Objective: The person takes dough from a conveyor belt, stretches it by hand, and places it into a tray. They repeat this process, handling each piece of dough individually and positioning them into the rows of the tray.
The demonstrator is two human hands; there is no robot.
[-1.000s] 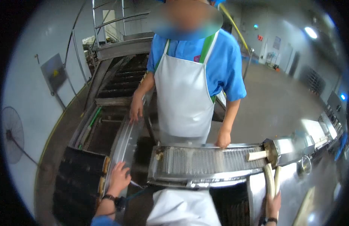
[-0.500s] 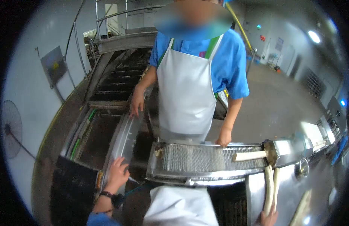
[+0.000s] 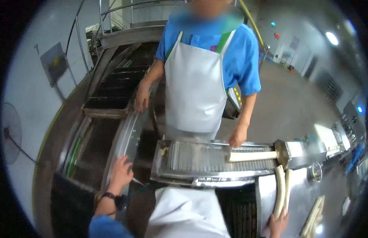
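My left hand (image 3: pixel 121 173) rests on the metal rail (image 3: pixel 126 139) at the lower left, fingers apart and nothing in them. At the lower right, my right hand (image 3: pixel 278 223) is closed round the near ends of two long pale dough strips (image 3: pixel 280 192), which lie side by side on the steel table (image 3: pixel 301 190). A third dough strip (image 3: pixel 253 156) lies on the mesh conveyor (image 3: pixel 196 156), coming out of a metal housing (image 3: pixel 299 152). More strips (image 3: pixel 313 216) are at the right.
Across the conveyor stands a co-worker in a white apron (image 3: pixel 196 91), one hand (image 3: pixel 142 97) on the rail, the other (image 3: pixel 238 135) by the conveyor strip's end. A dark slatted conveyor (image 3: pixel 116 87) runs behind left; a fan (image 3: pixel 11 133) stands far left.
The dough strip on the mesh conveyor reaches farther left, close to the co-worker's hand. The view has shifted slightly, and more of the strips at the lower right shows.
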